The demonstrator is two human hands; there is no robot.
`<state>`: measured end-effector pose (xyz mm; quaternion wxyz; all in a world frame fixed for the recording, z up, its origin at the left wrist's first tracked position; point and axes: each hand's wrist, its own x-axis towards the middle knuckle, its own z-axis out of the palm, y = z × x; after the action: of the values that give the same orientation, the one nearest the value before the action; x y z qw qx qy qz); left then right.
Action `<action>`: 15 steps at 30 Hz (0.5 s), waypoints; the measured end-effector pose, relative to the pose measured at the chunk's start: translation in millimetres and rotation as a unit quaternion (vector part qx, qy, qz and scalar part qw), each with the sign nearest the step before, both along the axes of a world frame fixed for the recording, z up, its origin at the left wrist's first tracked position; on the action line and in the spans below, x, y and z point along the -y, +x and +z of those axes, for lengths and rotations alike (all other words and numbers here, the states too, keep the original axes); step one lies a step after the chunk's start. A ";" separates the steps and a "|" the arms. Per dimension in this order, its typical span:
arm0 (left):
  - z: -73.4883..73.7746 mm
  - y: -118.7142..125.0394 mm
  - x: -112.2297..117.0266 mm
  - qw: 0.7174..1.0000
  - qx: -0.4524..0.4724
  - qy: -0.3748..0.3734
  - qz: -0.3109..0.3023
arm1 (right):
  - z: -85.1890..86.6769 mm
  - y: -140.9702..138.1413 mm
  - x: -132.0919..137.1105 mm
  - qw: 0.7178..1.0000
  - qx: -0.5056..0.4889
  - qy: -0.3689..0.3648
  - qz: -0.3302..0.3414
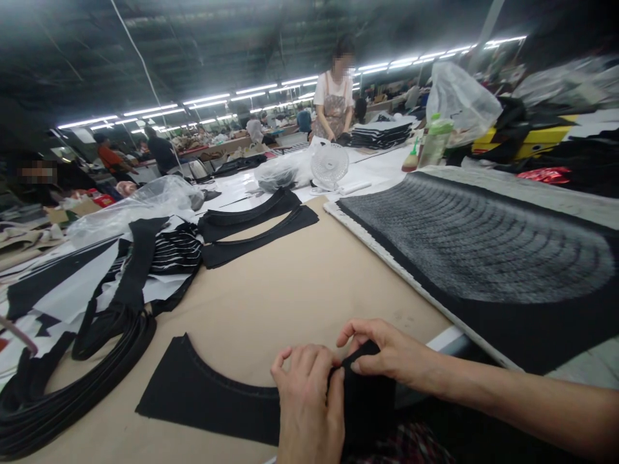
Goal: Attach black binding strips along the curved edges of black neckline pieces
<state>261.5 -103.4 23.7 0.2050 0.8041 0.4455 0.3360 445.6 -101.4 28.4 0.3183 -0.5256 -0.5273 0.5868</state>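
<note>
Nearest us, head view: black cloth [217, 403] with a curved edge, its left part flat on the brown tabletop [261, 303], its right end running past the table's near edge. Left hand [307, 386] lies over the cloth and is closed on its edge between thumb and fingers; some fingertips hidden. Right hand [380, 351] pinches the same edge just beside, thumb against fingers. We take the close pairing as a way to govern a short stretch of curve, the tabletop bearing the rest.

Beyond, two curved pieces [261, 241] lie near one another, curves running alike, probably so they can be lifted singly. To the left, a bundle of black strips [126, 361] bends round in a loop, perhaps to save room, near striped cloth [174, 251]. Right: a patterned black sheet [483, 232] spread flat, which we guess guards against creases.

Farther off, a small fan [329, 165] faces our way, likely for air. A co-worker [334, 106] stands beside a stack of dark pieces [380, 135].
</note>
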 end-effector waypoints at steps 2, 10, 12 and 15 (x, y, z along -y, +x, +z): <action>-1.1 1.7 1.5 0.998 0.000 0.059 -0.001 | -1.5 0.2 0.2 1.000 0.001 0.001 -0.003; -4.8 4.1 -0.1 0.982 -0.045 0.186 -0.005 | 5.8 -0.5 1.5 0.996 0.069 0.047 -0.013; -5.4 4.1 -0.1 0.980 -0.050 0.194 -0.006 | 7.2 -0.9 2.1 0.994 0.089 0.057 -0.009; -5.8 4.3 0.1 0.977 -0.053 0.208 -0.015 | 8.3 -2.1 2.8 0.992 0.109 0.065 -0.004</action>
<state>265.8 -103.6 17.9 0.0140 0.8524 0.3642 0.3750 443.5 -104.2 36.7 0.2951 -0.5665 -0.5937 0.4893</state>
